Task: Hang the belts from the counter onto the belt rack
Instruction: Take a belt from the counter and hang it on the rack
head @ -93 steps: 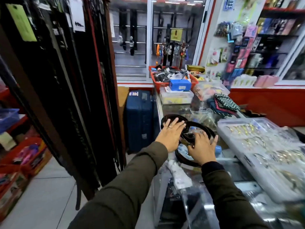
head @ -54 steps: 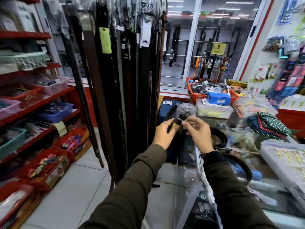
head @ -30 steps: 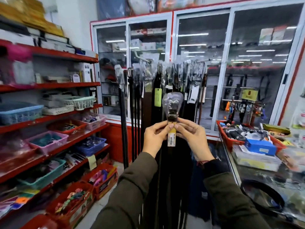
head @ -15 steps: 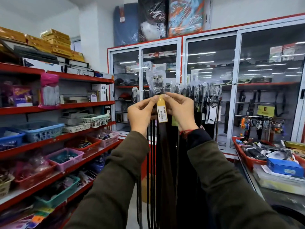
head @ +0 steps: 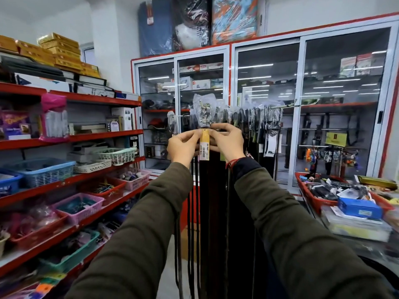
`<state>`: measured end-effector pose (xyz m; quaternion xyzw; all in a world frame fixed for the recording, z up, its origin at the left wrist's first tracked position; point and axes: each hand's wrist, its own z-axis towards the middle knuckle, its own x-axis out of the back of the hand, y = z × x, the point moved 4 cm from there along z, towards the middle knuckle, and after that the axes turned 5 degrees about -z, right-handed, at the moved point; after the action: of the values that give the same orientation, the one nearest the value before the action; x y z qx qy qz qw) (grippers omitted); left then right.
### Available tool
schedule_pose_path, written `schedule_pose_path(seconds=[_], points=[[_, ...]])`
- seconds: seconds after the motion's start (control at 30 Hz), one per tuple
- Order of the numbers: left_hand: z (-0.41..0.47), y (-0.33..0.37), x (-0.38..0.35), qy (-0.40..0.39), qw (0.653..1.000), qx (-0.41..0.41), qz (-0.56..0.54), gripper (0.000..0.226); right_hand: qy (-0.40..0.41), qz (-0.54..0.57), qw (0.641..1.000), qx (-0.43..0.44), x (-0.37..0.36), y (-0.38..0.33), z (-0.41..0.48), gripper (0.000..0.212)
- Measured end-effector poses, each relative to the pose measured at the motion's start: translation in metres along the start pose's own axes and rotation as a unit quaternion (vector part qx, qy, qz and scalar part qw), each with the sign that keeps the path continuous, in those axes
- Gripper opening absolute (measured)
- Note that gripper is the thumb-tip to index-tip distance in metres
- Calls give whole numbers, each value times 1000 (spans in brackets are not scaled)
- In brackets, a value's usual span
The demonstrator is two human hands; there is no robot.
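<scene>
Head view: at far left, red shelves are running along the wall, loaded with baskets, their front edges angling in toward the centre. A strip of bare floor is lying between the shelf fronts and the hanging stock, giving open room on the left side of the arms.

The left hand is raised at chest height, its fingers closed in a pinch on the belt just below the buckle, which is wrapped in clear plastic. A yellow tag is hanging from the belt between the two hands. The belt strap is dropping straight down, dark, in front of the other straps.

The right hand is mirroring the left, thumb and fingers pinching the same belt at the same height, touching it from the right. The buckle is standing at the level of the rack, against the row of bagged buckles already hanging there; whether it is on the bar cannot be told.

Right of the hands, the rack's hanging belts are filling the space closely, with a glass cabinet behind. At far right, the counter edge is crowding in, carrying a red basket and a blue box.
</scene>
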<state>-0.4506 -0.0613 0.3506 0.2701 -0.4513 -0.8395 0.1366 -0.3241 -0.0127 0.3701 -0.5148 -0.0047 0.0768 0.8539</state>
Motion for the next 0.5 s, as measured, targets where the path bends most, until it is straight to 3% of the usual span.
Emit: schedule_pose_path(seconds=[0.13,0.3,0.4,0.5], points=[[-14,-11,-5,-7,983,-117,142,34,15,-137,987,86,11,12,-13,41],[-55,-42,-14,1,924,-233,304,47,45,-245,950,187,42,44,-46,43],[-87,-65,-22,-16,872,-292,393,53,74,-300,929,202,73,68,-67,46],[-123,-95,-33,-67,862,-311,396,55,93,-379,901,190,113,96,-91,49]])
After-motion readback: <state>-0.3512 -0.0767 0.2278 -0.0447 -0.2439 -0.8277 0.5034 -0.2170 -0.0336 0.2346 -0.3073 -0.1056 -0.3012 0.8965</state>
